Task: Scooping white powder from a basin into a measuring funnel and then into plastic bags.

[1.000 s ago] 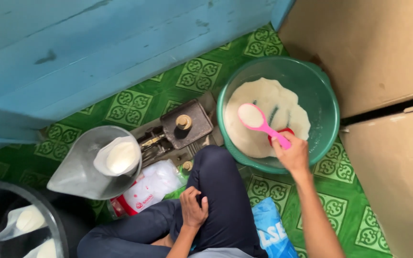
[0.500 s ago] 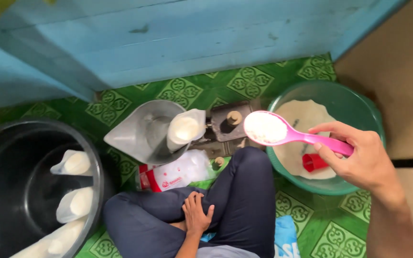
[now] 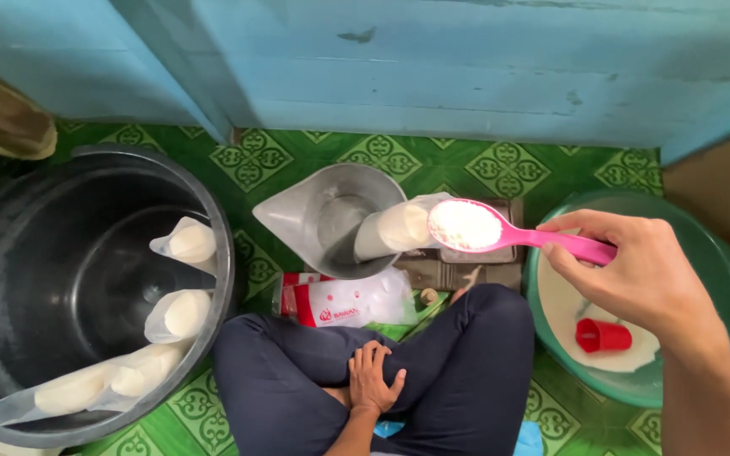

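Observation:
My right hand grips the handle of a pink spoon heaped with white powder. The spoon's bowl hovers over the mouth of a clear plastic bag part-filled with the same powder. That bag lies in a metal scale pan on a small scale. My left hand rests flat on my crossed legs in dark trousers, holding nothing. At the right stands a green basin with white powder and a small red cup in it.
A large black tub at the left holds several filled clear bags. A red and white packet lies in front of the scale. Green patterned mat covers the floor; a blue wooden wall runs along the back.
My right hand has lifted the loaded spoon out of the green basin and carried it left over the bag in the scale pan. My view has swung left, bringing the black tub in.

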